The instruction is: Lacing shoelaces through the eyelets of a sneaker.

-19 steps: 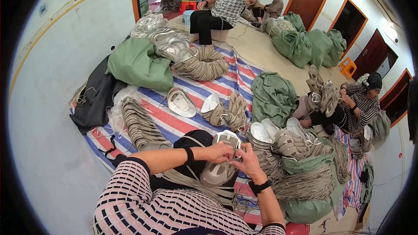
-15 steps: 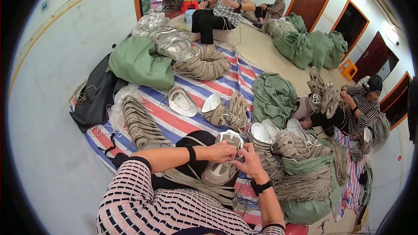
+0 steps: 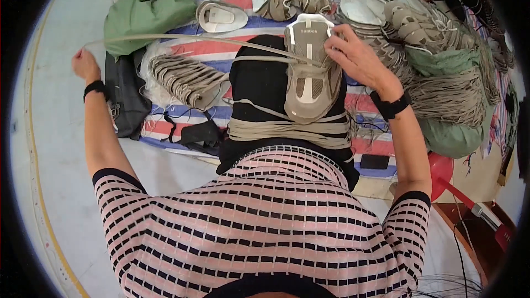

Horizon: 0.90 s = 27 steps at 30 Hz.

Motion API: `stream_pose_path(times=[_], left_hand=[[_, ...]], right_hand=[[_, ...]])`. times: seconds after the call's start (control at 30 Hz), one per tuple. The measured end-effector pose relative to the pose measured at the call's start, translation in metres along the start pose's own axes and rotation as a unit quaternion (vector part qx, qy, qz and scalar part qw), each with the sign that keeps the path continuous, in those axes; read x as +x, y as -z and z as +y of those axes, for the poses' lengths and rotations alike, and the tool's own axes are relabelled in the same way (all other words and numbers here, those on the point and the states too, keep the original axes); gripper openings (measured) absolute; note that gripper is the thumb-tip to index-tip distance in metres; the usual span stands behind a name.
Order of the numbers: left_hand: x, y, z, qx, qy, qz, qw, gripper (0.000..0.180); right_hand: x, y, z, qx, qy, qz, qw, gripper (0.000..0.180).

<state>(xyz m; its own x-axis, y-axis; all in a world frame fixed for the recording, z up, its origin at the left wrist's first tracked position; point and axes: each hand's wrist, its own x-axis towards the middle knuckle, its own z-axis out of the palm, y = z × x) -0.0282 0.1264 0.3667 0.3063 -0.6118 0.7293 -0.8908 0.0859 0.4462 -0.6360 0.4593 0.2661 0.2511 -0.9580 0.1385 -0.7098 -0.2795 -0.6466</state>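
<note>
A grey-beige shoe upper [image 3: 309,99] with white trim lies on my black-clad lap, its toe toward me. From its eyelet area a flat beige shoelace [image 3: 187,38] stretches taut far out to the left. My left hand [image 3: 86,66] is closed on the far end of that lace, arm extended beside the wall. At the upper's top right edge, my right hand [image 3: 361,58] pinches the rim with thumb and fingers. More loose laces [image 3: 287,131] lie across my thighs, below the toe.
A nested stack of uppers [image 3: 182,80] lies left of my lap, near a green sack [image 3: 146,19]. Ahead sits a single upper [image 3: 222,16]. To the right are piled uppers [image 3: 422,25], a lace bundle [image 3: 447,96] and a red stool [image 3: 439,176]. A dark flat rectangular object [image 3: 374,161] lies nearby.
My left hand has left the upper and swung far left, drawing the lace out long. My right hand stays at the upper's edge. The view has tilted down toward my lap.
</note>
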Motion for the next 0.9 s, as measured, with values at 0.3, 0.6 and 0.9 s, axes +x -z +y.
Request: stream_pose_path(times=[0.3, 0.6, 0.9], left_hand=[[-0.156, -0.017, 0.002, -0.022, -0.031, -0.281, 0.959, 0.027], [-0.298, 0.009, 0.23, -0.321, -0.259, -0.432, 0.802, 0.026], [-0.336, 0.006, 0.305, -0.278, -0.444, -0.461, 0.716, 0.01]], right_hand=[[-0.003, 0.0, -0.012, 0.027, 0.009, 0.061, 0.998, 0.026], [-0.023, 0.001, -0.042, -0.154, 0.098, 0.007, 0.983, 0.023], [-0.014, -0.025, -0.017, 0.432, -0.083, 0.08, 0.894, 0.017]])
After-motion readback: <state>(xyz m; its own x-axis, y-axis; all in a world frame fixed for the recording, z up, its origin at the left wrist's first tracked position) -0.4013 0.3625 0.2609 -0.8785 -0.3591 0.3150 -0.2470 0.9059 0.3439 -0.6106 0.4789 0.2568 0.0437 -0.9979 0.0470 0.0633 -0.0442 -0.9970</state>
